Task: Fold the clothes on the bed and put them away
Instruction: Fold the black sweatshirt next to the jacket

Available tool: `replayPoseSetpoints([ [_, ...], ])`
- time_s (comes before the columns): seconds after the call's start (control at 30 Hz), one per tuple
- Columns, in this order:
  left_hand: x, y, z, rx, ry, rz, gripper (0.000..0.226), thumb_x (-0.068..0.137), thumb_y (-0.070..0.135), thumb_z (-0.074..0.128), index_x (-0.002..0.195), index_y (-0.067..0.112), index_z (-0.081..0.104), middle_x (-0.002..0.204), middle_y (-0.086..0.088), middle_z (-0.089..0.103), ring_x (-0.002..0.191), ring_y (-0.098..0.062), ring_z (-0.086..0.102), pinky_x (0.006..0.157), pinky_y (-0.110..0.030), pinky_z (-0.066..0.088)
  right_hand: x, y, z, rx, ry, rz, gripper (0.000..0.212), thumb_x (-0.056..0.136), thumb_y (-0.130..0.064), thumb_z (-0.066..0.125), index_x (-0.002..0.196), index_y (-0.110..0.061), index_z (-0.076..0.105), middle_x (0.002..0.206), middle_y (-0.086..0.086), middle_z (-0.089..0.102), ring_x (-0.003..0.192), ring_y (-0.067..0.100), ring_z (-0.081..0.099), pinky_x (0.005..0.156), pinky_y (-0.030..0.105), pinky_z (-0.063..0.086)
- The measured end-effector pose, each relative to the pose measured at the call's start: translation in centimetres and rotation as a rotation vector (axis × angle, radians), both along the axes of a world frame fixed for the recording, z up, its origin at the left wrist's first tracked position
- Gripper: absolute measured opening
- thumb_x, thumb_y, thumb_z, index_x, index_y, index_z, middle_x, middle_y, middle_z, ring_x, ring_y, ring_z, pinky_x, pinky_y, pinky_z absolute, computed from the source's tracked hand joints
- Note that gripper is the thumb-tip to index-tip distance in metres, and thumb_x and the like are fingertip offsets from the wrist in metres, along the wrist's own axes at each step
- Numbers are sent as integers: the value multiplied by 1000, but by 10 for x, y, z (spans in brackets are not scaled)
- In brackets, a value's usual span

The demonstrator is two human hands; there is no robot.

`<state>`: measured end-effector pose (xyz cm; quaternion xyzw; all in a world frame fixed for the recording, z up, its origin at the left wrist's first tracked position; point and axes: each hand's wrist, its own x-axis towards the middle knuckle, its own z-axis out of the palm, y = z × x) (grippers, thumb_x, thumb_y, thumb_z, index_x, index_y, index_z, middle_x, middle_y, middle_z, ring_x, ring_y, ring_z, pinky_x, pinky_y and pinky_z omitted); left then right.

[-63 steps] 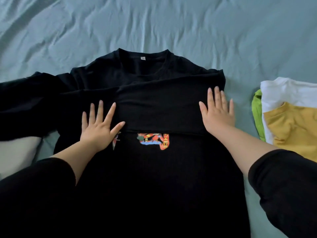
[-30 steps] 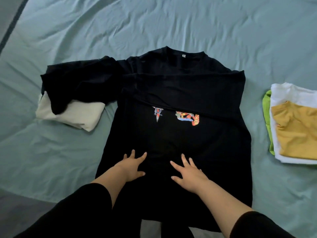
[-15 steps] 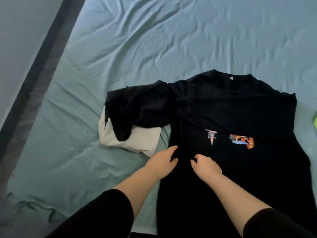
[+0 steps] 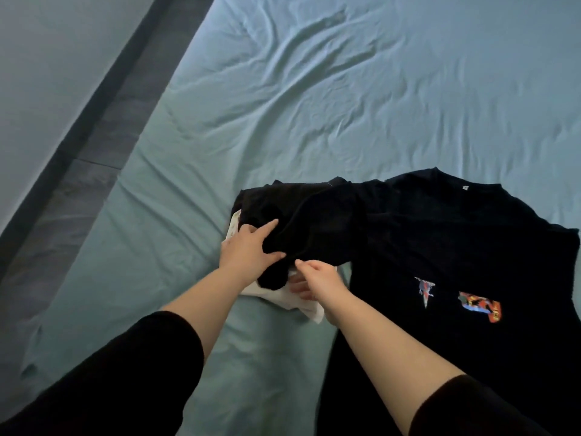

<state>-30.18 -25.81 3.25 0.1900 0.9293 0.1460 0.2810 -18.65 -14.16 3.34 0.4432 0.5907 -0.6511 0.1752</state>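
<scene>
Your left hand (image 4: 248, 251) clasps the bunched sleeve (image 4: 314, 225) of the black sweatshirt (image 4: 456, 247) between thumb and fingers, probably to lift it off the white folded garment (image 4: 301, 305) under your grip. Just right of that, your right hand (image 4: 317, 276) curls at the sleeve's edge; whether it pinches cloth, I cannot tell. The sweatshirt's body lies flat farther right.

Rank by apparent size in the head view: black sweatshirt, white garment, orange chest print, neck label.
1. black sweatshirt
2. white garment, partly covered
3. orange chest print
4. neck label
</scene>
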Motion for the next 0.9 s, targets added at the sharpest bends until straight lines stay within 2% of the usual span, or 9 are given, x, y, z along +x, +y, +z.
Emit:
replayPoseSetpoints([
  [0.1,-3,-1,2,5,-5,-35,35,87,47,60,121,38,59,113,5,62,110,-17,56,96,-37,39,-7,-16,-1,-252,7,-203,25,95,-40,55,98,-18,65,95,6,71,83,17,69,65,23,53],
  [0.27,9,-11,28,395,-203,346,10,82,38,69,86,29,68,84,6,67,85,-14,64,75,-31,51,-19,-44,12,-478,101,-448,43,82,-52,67,112,-22,65,96,-7,75,89,10,68,80,25,51],
  [0.33,18,-16,42,536,-259,472,11,81,32,71,91,32,67,84,-1,67,84,-18,67,73,-29,54,-22,-55,22,-541,136,-475,55,78,-53,70,121,-20,63,108,-3,73,99,12,67,92,31,51],
  [0.43,28,-24,62,731,-413,651,60,80,24,74,129,45,47,94,-5,67,88,-18,69,78,-32,55,-18,-63,39,-641,168,-560,54,79,-47,72,123,-19,63,113,1,72,110,17,65,104,36,46],
  [0.53,32,-31,77,806,-560,797,88,77,31,79,146,42,25,113,4,61,101,-10,63,86,-26,50,-10,-59,58,-744,173,-587,44,89,-43,63,121,-13,66,115,8,70,108,21,67,100,36,48],
  [0.6,34,-32,84,693,-563,762,80,74,50,77,141,34,37,131,6,53,114,-11,57,92,-27,48,-6,-53,69,-761,147,-558,41,93,-44,55,116,-13,70,116,8,70,108,22,67,101,36,47],
  [0.67,39,-31,89,687,-648,744,69,78,62,65,139,45,38,143,12,41,124,-13,50,98,-36,47,-6,-47,78,-747,114,-552,42,95,-45,51,114,-13,71,115,9,71,107,24,67,101,38,48],
  [0.77,44,-23,92,909,-886,936,46,91,55,55,131,65,35,141,23,38,127,-16,49,97,-53,49,-7,-39,86,-758,74,-594,41,93,-43,55,110,-9,69,108,13,72,96,28,71,85,38,56],
  [0.9,40,-19,91,876,-1134,1064,40,85,37,70,121,43,55,124,6,62,109,-23,64,94,-48,52,-8,-33,93,-758,72,-618,41,91,-43,59,110,-8,69,104,13,73,86,27,73,58,31,58],
])
